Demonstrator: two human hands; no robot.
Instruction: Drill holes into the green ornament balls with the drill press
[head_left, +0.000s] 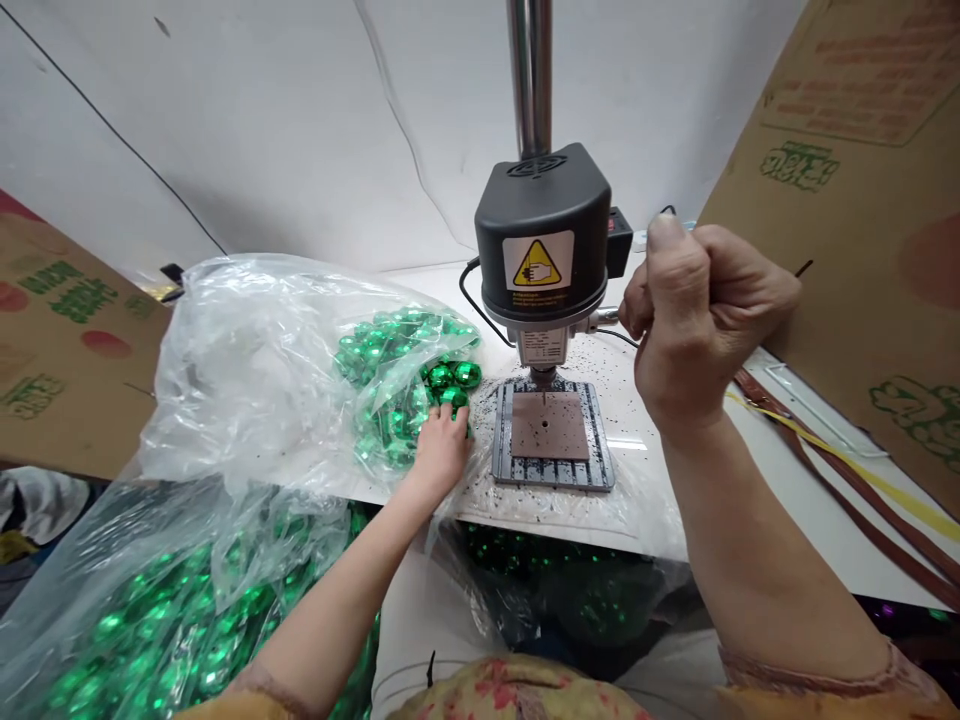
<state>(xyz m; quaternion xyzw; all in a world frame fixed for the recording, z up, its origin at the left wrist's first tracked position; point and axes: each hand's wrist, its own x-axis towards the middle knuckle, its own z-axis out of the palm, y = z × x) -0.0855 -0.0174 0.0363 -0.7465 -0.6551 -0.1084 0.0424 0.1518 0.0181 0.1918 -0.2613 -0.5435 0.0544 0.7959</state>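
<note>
My left hand (444, 445) is at the mouth of a clear plastic bag (247, 360), its fingers curled onto a shiny green faceted bead (453, 397). More green beads (394, 345) lie around it, partly under the plastic. To the right stands a small black bench drill press (544, 240) with a yellow warning label. My right hand (697, 310) is closed in a fist around its feed lever (604, 318); most of the grip is hidden by the fingers. Below the chuck, a brown block (550, 440) with a small hole rests on the slotted metal base (555, 475).
Dark shavings surround the base on the white table (645, 490). Cardboard boxes (847, 200) stand at both sides. A larger bag of green beads (172, 620) sits below the table's front edge at left. Brown and yellow straps (847, 470) lie at right.
</note>
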